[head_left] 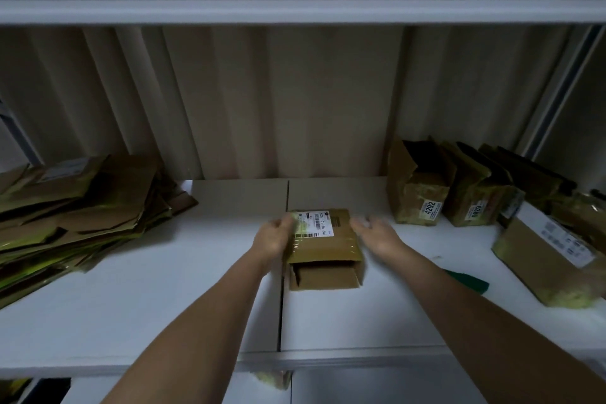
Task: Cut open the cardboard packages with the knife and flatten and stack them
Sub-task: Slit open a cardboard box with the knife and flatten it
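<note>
Brown taped cardboard package with white label (323,241), frame centre, near end open: left hand (274,236) gripping its side, right hand (377,234) hovering spread beside it; uneven pressing is risking sideways skidding across white shelf (164,289)

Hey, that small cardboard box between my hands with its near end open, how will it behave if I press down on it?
The small cardboard box looks empty through its open near end, so it is probably light and would likely collapse flat. Its glossy taped top may be slippery. The left hand holds its side; the right hand is beside it, open.
</note>
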